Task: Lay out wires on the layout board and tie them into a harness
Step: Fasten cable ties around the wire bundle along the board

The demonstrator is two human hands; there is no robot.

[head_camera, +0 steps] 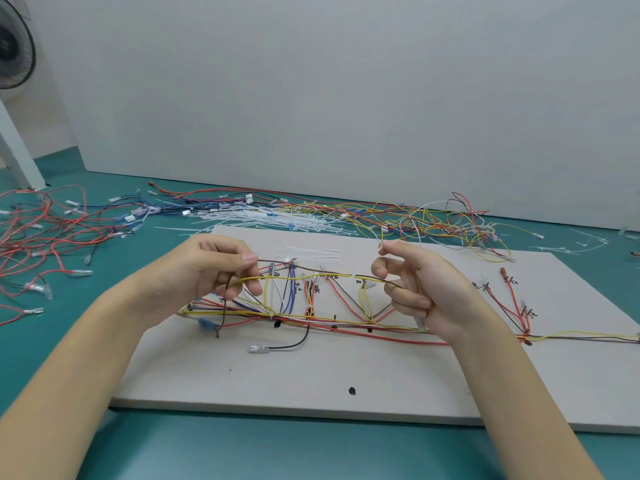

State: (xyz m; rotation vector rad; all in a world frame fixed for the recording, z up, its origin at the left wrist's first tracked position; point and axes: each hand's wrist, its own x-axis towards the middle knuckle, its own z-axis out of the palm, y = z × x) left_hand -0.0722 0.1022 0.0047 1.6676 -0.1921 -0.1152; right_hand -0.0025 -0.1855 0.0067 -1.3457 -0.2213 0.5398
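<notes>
Your left hand [221, 265] and right hand [415, 289] hold a brown wire [329, 271] and a yellow wire [294, 278] stretched between them, raised above the layout board [311, 382]. The left fingers curl around both wires, the thumb pressing them against the fingertips; the brown wire's free end hangs down from this hand to the board. The right fingers curl around the wires' other end, while the thumb and forefinger stand slightly apart above it.

The layout board, a pale flat panel, lies on the teal table [242, 445]. On it sits the partly laid harness [346, 322]: red, yellow, white, blue and brown wires run along a common trunk from left to right, with branches rising to handwritten labels. A black wire with a clear terminal [259, 348] lies just in front of the trunk. A few white cable ties [311, 252] rest on the board's far part.

Beyond the board lie a heap of loose cable ties [263, 216], tangled red wires [45, 233] at left and mixed coloured wires [443, 220] at right. A fan [14, 46] stands in the upper left corner.
</notes>
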